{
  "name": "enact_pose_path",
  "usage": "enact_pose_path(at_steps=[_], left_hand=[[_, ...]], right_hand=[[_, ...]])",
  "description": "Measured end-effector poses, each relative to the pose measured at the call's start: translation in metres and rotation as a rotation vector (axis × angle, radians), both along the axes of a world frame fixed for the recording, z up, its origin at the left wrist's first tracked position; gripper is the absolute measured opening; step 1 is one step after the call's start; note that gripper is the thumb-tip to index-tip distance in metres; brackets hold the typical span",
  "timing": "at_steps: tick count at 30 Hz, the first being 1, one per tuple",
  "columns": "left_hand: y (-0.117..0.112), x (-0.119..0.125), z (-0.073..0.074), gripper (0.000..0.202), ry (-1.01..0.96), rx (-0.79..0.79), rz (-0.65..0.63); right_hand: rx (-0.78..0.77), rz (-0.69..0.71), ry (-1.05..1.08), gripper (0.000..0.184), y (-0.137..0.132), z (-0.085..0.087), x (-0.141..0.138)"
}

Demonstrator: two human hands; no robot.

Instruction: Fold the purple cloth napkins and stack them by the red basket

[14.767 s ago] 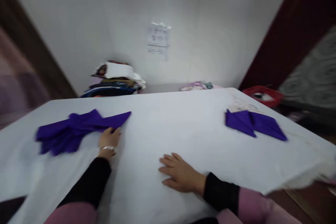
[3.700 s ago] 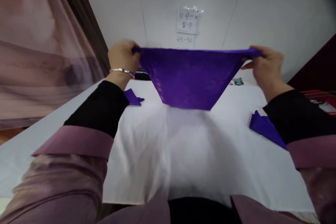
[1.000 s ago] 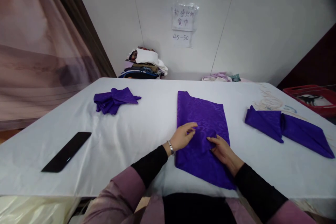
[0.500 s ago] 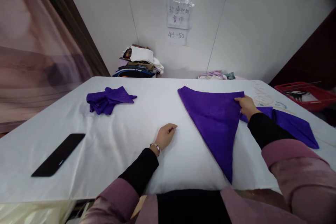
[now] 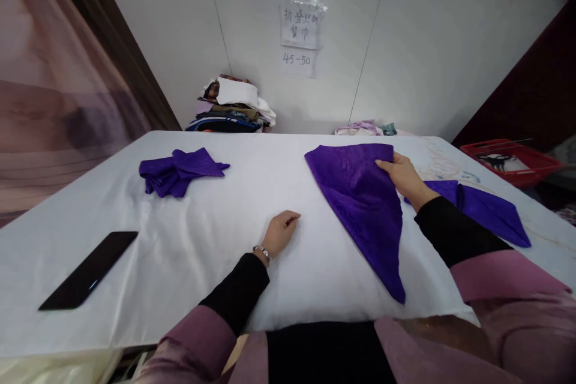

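You've got a bare lane of white tabletop point(image 5: 263, 186) mid-frame, straight up from your left hand point(image 5: 279, 235); bunched purple fabric point(image 5: 180, 171) blocks mid-left, and right of centre the purple cloth point(image 5: 360, 204) in your right hand point(image 5: 402, 175) bars the way.

Clothes pile point(image 5: 234, 105), red basket point(image 5: 531, 176), paper notice point(image 5: 300, 31).

- Purple cloth point(image 5: 360, 204), faintly patterned, triangular, lightly rumpled
- On the bench point(image 5: 202, 276), 3 o'clock of its middle
- 1 o'clock corner held, long tip toward 5 o'clock
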State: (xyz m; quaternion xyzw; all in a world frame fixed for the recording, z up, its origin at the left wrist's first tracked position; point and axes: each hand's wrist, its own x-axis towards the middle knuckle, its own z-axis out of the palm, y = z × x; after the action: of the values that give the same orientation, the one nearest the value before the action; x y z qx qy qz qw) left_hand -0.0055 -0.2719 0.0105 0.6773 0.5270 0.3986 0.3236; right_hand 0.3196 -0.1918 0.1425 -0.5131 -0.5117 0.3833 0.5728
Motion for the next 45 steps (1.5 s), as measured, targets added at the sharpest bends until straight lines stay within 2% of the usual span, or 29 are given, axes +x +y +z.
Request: enact_pose_path(at_steps=[3, 6, 8, 9, 12, 16, 19, 21, 23, 26, 28, 30, 32, 34, 36, 39, 41, 43, 45], left_hand=[[0.002, 0.001, 0.000, 0.020, -0.097, -0.086, 0.036], [0.004, 0.001, 0.008, 0.034, -0.340, -0.222, 0.097], [0.006, -0.003, 0.017, 0.046, -0.535, -0.293, 0.131], [0.007, -0.007, 0.022, 0.050, -0.618, -0.333, 0.129], [0.005, -0.021, 0.034, 0.058, -0.766, -0.479, 0.049], [-0.003, -0.044, 0.040, 0.063, -0.762, -0.583, 0.029], [-0.011, -0.062, 0.039, 0.041, -0.677, -0.584, 0.117], [-0.017, -0.077, 0.038, 0.032, -0.658, -0.539, 0.229], [-0.025, -0.093, 0.037, 0.032, -0.666, -0.472, 0.344], [-0.034, -0.113, 0.035, 0.036, -0.604, -0.384, 0.496], [-0.034, -0.120, 0.034, 0.036, -0.489, -0.353, 0.539], [-0.025, -0.121, 0.032, 0.038, -0.338, -0.344, 0.512], [-0.006, -0.114, 0.031, 0.042, -0.154, -0.345, 0.462], [0.019, -0.102, 0.031, 0.050, 0.057, -0.333, 0.441], [0.044, -0.085, 0.032, 0.057, 0.248, -0.314, 0.421], [0.070, -0.060, 0.032, 0.057, 0.429, -0.301, 0.365], [0.076, -0.049, 0.031, 0.049, 0.469, -0.292, 0.334], [0.074, -0.050, 0.030, 0.042, 0.495, -0.282, 0.319], [0.069, -0.061, 0.031, 0.039, 0.530, -0.279, 0.334]], right_hand=[[-0.023, 0.182, -0.067, 0.028, -0.032, 0.014, -0.037], [0.069, 0.388, -0.228, 0.027, -0.073, 0.013, -0.077], [0.150, 0.519, -0.359, 0.030, -0.101, 0.002, -0.105], [0.168, 0.631, -0.422, 0.033, -0.114, -0.006, -0.119], [0.200, 0.903, -0.582, 0.039, -0.146, -0.033, -0.157], [0.193, 1.119, -0.686, 0.048, -0.166, -0.059, -0.184], [0.195, 1.199, -0.648, 0.051, -0.171, -0.063, -0.179], [0.179, 1.160, -0.621, 0.048, -0.173, -0.060, -0.167], [0.147, 1.077, -0.605, 0.045, -0.176, -0.058, -0.149], [0.086, 0.889, -0.594, 0.038, -0.181, -0.056, -0.115], [0.067, 0.719, -0.595, 0.033, -0.178, -0.056, -0.087], [0.071, 0.503, -0.618, 0.029, -0.164, -0.059, -0.055], [0.054, 0.290, -0.668, 0.027, -0.139, -0.064, -0.022], [-0.053, 0.106, -0.790, 0.031, -0.107, -0.071, 0.007], [-0.216, -0.013, -0.971, 0.037, -0.077, -0.080, 0.027], [-0.347, -0.029, -1.155, 0.046, -0.046, -0.093, 0.034], [-0.334, 0.000, -1.190, 0.046, -0.036, -0.101, 0.029], [-0.288, 0.008, -1.138, 0.044, -0.032, -0.108, 0.023], [-0.260, 0.003, -1.057, 0.043, -0.031, -0.114, 0.020]])
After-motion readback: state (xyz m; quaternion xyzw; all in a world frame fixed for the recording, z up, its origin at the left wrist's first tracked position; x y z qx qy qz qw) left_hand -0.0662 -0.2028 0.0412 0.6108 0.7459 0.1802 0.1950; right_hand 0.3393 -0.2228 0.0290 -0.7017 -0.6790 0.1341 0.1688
